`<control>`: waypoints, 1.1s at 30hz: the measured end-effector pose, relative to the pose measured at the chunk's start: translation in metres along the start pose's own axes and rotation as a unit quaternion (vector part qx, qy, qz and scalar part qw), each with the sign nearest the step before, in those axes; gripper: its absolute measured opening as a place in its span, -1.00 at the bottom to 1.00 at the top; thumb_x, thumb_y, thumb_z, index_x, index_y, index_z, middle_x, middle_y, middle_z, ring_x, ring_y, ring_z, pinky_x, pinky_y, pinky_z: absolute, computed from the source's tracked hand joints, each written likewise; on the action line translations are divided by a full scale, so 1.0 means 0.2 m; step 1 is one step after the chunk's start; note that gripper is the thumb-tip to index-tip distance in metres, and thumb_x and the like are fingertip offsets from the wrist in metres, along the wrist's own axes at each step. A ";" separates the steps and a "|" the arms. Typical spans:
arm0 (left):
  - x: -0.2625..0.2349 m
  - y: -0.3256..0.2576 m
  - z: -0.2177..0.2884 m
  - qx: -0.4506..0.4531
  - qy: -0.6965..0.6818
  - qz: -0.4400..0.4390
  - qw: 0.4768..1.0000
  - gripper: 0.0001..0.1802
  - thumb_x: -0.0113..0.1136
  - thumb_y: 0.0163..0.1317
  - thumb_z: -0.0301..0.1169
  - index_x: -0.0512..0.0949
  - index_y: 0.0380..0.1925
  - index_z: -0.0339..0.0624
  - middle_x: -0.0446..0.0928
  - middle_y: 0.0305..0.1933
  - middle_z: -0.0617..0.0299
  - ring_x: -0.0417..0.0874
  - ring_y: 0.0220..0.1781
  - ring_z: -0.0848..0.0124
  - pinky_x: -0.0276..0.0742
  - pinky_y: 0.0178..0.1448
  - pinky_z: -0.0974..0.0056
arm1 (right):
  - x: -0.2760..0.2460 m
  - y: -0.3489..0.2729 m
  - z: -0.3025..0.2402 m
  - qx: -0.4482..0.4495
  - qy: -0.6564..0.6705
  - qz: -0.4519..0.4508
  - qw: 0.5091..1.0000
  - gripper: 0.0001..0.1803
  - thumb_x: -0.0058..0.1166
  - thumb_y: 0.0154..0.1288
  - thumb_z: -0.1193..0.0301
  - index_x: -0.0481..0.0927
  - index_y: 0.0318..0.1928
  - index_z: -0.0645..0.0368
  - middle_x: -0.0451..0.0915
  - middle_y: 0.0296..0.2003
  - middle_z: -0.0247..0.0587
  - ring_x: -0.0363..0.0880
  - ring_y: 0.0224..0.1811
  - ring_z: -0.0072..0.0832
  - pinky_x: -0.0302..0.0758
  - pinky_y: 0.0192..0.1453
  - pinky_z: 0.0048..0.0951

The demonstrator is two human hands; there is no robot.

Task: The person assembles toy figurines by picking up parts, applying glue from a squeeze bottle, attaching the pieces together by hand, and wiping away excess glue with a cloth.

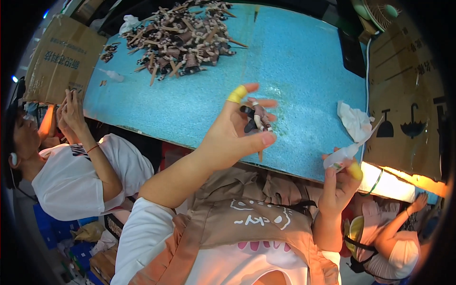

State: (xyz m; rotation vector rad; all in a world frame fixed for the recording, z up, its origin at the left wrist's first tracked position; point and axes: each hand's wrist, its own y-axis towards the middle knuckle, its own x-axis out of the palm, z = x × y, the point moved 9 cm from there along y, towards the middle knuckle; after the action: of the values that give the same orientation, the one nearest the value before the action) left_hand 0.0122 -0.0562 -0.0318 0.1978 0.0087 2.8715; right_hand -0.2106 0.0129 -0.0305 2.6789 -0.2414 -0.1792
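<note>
Over the blue tabletop (304, 71), near its front edge, my left hand (223, 137) is closed on a small figurine (260, 116) in mauve, black and white. The thumb presses it from the near side, and yellow tape wraps one finger. A thin brown piece sticks out below that thumb. Farther right, my right hand (335, 192) grips a translucent squeeze bottle (339, 157), its long thin nozzle tilted up and to the right. Yellow covers a fingertip there too. The figurine and the bottle are well apart.
A large heap of similar figurines (190, 45) covers the far left of the table. Crumpled white tissue (354, 122) lies by the right edge, below a black flat device (350, 54). Cardboard boxes (61, 57) flank both sides. A co-worker (80, 175) sits at left, another (396, 247) at right.
</note>
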 end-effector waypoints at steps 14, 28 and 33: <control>0.49 -0.09 -0.15 -0.146 -0.439 -0.098 0.881 -0.43 0.07 0.19 -0.34 0.11 0.17 -0.16 0.18 0.23 -0.07 0.22 0.28 0.16 0.24 0.25 0.17 | 0.12 -0.06 -0.02 0.255 0.391 0.021 0.884 -0.43 0.04 0.17 0.31 0.18 0.14 0.27 0.47 -0.23 -0.06 0.48 -0.26 -0.36 0.40 -0.22 -0.43; 0.36 -0.05 -0.03 -0.007 -0.159 -0.086 0.984 -0.60 0.13 0.03 -0.68 0.36 -0.07 -0.29 0.38 -0.15 0.15 0.48 -0.08 0.42 0.40 -0.01 0.38 | -0.10 -0.12 -0.28 -0.140 0.119 0.098 0.978 -0.52 -0.11 0.21 0.15 0.26 0.05 0.16 0.37 -0.45 -0.26 0.22 -0.53 -0.47 0.11 -0.41 -0.41; 0.33 -0.04 0.06 0.108 -0.037 -0.063 0.991 -0.60 0.14 -0.02 -0.71 0.38 -0.12 -0.29 0.32 -0.11 0.13 0.43 -0.08 0.42 0.36 0.02 0.35 | 0.00 -0.15 -0.39 -0.218 0.084 0.022 0.972 -0.61 -0.05 0.19 0.22 0.33 -0.01 0.11 0.30 -0.54 -0.31 0.16 -0.55 -0.46 0.04 -0.43 -0.40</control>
State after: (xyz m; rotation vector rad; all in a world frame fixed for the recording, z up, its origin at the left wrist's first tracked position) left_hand -0.0465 -0.0312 -0.0112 0.3313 0.3071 2.7310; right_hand -0.1945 0.0720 0.0258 2.2334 -0.1823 0.0110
